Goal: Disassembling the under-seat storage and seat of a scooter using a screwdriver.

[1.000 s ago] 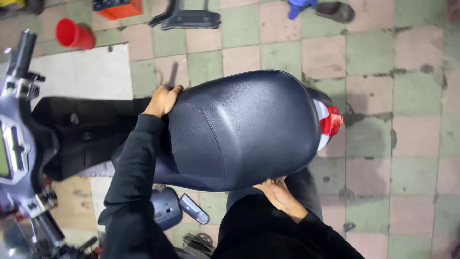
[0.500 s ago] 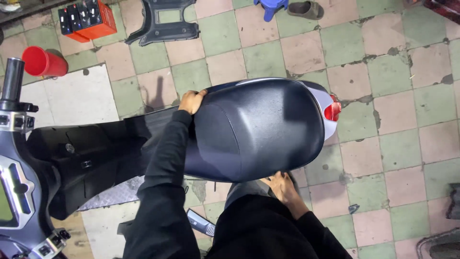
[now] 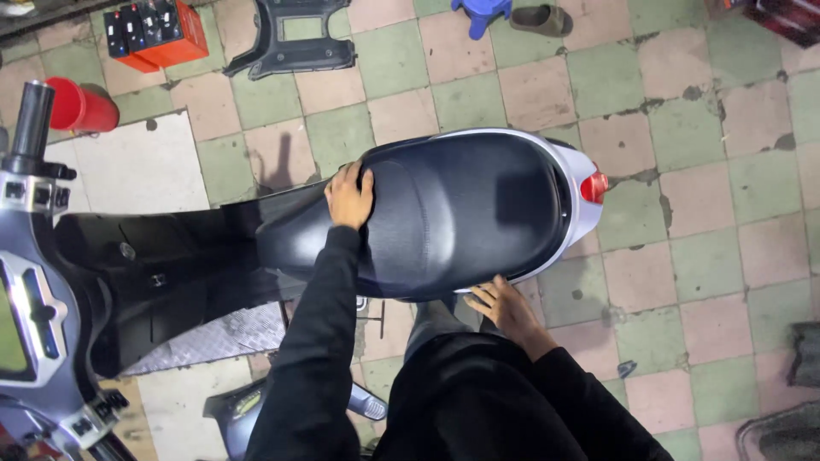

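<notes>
A scooter lies across the view with its black seat (image 3: 453, 213) in the middle and a red tail light (image 3: 594, 185) at the right end. My left hand (image 3: 349, 196) rests flat on the far front part of the seat, fingers over its edge. My right hand (image 3: 504, 306) grips the near lower edge of the seat, fingers curled under the rim. Both arms wear black sleeves. The handlebar and dashboard (image 3: 34, 299) are at the left.
A red cup (image 3: 81, 106) and an orange box of tools (image 3: 154, 34) stand at the upper left on the tiled floor. A black plastic panel (image 3: 290, 38) lies at the top. A blue stool (image 3: 483, 13) and a sandal (image 3: 542, 17) are beyond.
The seat has come down from a raised tilt toward the scooter body. My left hand slid along the far edge, and my right hand stayed at the near edge.
</notes>
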